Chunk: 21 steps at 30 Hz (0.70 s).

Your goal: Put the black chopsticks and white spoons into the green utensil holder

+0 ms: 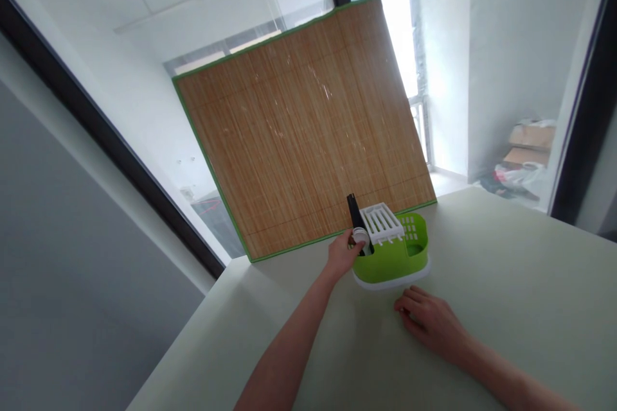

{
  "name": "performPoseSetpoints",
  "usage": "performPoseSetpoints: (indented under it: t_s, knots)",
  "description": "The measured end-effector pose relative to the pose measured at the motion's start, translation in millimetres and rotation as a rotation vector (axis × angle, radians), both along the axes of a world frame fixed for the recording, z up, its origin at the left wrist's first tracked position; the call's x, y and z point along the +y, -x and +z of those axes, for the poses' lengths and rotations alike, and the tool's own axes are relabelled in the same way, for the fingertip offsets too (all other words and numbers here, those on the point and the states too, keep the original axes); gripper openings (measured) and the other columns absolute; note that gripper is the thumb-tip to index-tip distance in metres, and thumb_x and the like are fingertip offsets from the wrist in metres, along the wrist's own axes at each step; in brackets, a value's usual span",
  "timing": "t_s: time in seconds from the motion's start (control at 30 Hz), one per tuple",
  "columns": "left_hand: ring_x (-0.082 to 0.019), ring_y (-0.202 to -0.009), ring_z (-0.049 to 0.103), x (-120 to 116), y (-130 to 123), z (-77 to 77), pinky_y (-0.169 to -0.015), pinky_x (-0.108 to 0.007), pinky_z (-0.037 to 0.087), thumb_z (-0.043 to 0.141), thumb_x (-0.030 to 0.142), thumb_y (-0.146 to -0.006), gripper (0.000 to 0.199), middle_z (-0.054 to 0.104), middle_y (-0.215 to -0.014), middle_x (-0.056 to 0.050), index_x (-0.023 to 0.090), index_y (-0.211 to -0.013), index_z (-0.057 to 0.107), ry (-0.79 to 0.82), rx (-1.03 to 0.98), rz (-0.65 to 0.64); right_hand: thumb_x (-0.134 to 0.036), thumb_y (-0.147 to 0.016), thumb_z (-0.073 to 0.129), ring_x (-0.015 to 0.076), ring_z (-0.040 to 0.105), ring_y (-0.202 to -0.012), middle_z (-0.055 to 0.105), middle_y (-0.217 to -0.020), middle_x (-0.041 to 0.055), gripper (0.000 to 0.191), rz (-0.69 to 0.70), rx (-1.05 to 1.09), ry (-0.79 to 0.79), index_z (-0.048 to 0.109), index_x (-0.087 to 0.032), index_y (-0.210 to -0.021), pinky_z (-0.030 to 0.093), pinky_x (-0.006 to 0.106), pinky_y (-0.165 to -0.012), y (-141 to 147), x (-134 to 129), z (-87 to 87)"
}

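A bright green plastic caddy [385, 264] with a white base stands on the table. On its top sits a white slatted rack [383, 223] with small hooks at the front edge. My left hand [343, 253] is at the caddy's left end, fingers closed around a small white round object [360, 236] whose kind I cannot make out. Behind that object a long black item [354, 210] sticks up out of the left compartment, leaning slightly left. My right hand [427, 321] rests on the table in front of the caddy, fingers loosely bent, thumb a little apart, nothing visible in it.
A bamboo mat [308, 135] with green edging leans upright against the glass behind the caddy. The pale table [501, 282] runs along the glass wall. Beyond the glass, cardboard boxes [533, 138] and plastic bags lie on the right.
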<state>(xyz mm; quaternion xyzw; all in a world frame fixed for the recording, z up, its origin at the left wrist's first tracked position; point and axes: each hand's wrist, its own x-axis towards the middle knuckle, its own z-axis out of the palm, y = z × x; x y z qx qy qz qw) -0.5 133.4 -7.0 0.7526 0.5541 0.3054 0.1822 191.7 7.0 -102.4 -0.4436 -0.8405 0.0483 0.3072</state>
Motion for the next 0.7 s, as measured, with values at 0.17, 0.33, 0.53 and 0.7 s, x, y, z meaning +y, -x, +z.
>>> performPoseSetpoints:
  t_s: [0.17,0.33,0.53,0.7]
  knots:
    - [-0.018,-0.090,0.062,3,2,-9.7,-0.081,-0.029,0.047,0.058,0.031,-0.083,0.021,0.068,-0.097,-0.005,0.019,-0.101,0.058,-0.048,-0.086,-0.078,-0.010,-0.082,0.046,0.0199,0.059,-0.084,0.062,-0.085,0.0026,0.019,-0.013,0.001,0.060,0.059,-0.022,-0.088,0.042,0.028,-0.069,-1,3,-3.4]
    - [-0.017,-0.088,0.062,5,0,-15.1,-0.079,-0.027,0.046,0.045,0.036,-0.091,0.025,0.068,-0.099,-0.005,0.019,-0.107,0.054,-0.107,-0.189,-0.084,-0.010,-0.083,0.046,0.0194,0.059,-0.085,0.064,-0.088,0.0026,0.020,-0.016,0.012,0.098,0.060,-0.022,-0.090,0.041,0.028,-0.071,-2,3,-4.6]
    - [-0.021,-0.084,0.060,8,-5,-15.2,-0.080,-0.032,0.046,0.050,0.040,-0.086,0.025,0.068,-0.088,-0.005,0.019,-0.090,0.062,-0.128,-0.209,-0.099,-0.011,-0.083,0.045,0.0191,0.061,-0.085,0.066,-0.090,0.0031,0.022,-0.007,0.023,0.138,0.061,-0.023,-0.093,0.042,0.028,-0.072,-3,4,-7.0]
    - [-0.021,-0.082,0.062,6,-8,-13.8,-0.078,-0.033,0.047,0.047,0.044,-0.087,0.029,0.068,-0.087,-0.007,0.018,-0.093,0.058,-0.188,-0.337,-0.058,-0.013,-0.083,0.044,0.0193,0.062,-0.087,0.067,-0.093,0.0041,0.023,-0.018,0.022,0.158,0.062,-0.023,-0.095,0.043,0.028,-0.074,-3,5,-6.8]
